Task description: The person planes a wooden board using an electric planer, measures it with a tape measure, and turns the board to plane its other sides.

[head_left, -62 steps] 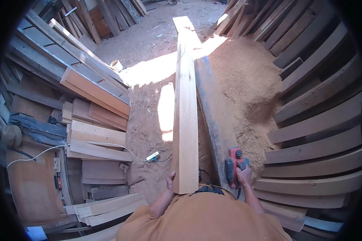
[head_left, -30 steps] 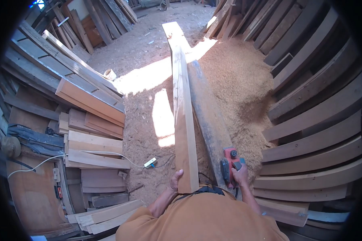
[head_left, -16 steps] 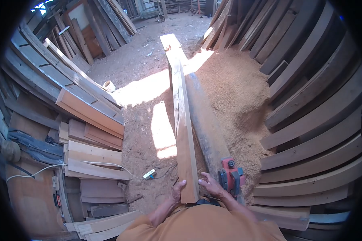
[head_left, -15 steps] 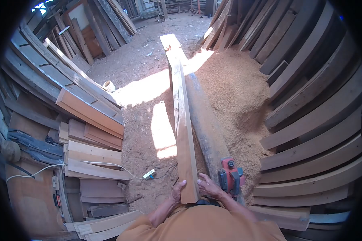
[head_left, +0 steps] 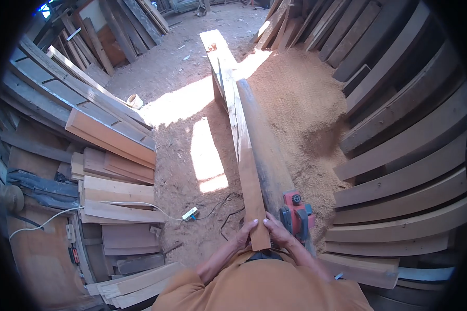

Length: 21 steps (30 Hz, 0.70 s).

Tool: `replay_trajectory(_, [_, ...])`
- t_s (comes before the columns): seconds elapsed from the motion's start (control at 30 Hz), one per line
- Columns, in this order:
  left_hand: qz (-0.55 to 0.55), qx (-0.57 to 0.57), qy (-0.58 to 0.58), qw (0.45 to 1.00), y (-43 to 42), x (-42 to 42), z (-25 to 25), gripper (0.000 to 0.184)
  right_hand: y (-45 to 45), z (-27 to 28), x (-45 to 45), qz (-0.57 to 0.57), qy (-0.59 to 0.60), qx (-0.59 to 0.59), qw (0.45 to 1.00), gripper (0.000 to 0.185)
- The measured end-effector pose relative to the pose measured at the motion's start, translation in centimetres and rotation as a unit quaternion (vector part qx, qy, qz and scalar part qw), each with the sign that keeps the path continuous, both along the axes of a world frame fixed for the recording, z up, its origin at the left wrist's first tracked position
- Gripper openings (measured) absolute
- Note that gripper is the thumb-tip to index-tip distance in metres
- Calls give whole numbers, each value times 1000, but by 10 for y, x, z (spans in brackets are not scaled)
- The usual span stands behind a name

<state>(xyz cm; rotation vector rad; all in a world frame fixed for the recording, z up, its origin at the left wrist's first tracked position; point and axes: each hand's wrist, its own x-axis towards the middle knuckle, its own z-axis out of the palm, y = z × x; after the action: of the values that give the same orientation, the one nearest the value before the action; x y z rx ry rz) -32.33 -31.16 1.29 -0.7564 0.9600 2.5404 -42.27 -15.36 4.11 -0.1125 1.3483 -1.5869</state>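
Observation:
A long wooden beam (head_left: 250,181) stretches away from my body, its near end between my two hands. My left hand (head_left: 245,234) grips the beam's left side with the thumb near the top edge. On the opposite side, my right hand (head_left: 278,231) is closed against the beam, thumb likewise at the top edge. The undersides of both hands' grips are hidden. Just right of my right hand, a red and black electric planer (head_left: 297,215) sits on a dusty bench plank (head_left: 269,155) that runs alongside the beam.
Sawdust (head_left: 306,109) is heaped to the right. Stacked boards (head_left: 399,186) line the right side, and more boards (head_left: 119,194) lie at left. A white extension socket (head_left: 190,213) with a cable rests on the floor. Beyond it is a small bucket (head_left: 135,101).
The beam's near end has shifted to the right and slightly away from me, with both hands moving along. My right hand's fingers, spread before, are now closed on the beam's side.

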Motion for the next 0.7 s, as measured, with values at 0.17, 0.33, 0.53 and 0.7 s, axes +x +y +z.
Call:
replay_trajectory(0.17, [21,-48,5,999,15,-23,5,80,7,87,-2,104,220,178,954,91])
replay_trajectory(0.33, [14,-72,13,997,24,-31,-23,91,8,56,24,133,354,354,856,114])
replay_trajectory(0.53, [14,-75,-16,997,27,-33,-44,85,-1,44,13,194,296,425,833,96])
replay_trajectory(0.7, [-48,-208,64,975,9,-52,-83,76,-1,16,15,181,296,478,807,86])
